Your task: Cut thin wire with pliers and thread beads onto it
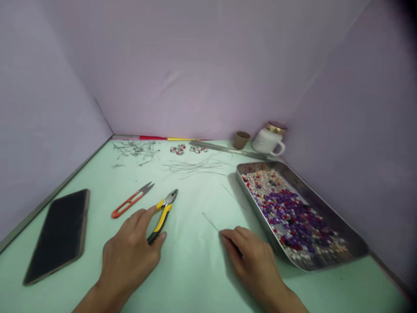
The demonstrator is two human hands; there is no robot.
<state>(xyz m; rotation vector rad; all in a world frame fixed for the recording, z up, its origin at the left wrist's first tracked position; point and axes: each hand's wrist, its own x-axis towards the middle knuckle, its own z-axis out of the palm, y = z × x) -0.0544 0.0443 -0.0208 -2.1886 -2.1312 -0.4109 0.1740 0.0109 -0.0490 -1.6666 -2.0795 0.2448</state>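
Observation:
My left hand [133, 245] rests over the yellow-and-black pliers [162, 222], its thumb and fingers at the handles. The pliers lie on the green tabletop [192, 269] with the jaws pointing away from me. My right hand [249, 261] pinches a thin wire [211, 222] between thumb and forefinger; the wire's far end has a small loop and points up and left. Orange thread snips [132, 201] lie left of the pliers. To the right of my right hand is a metal tray [257, 213] of purple, red, white and cream beads.
A dark phone [58, 234] lies at the left. Toward the back are cut wire bits [137, 150], loose wires [198, 166], beaded pieces [178, 150], a wire bundle [228, 149], a brown cup [241, 140] and a white lidded mug [267, 140].

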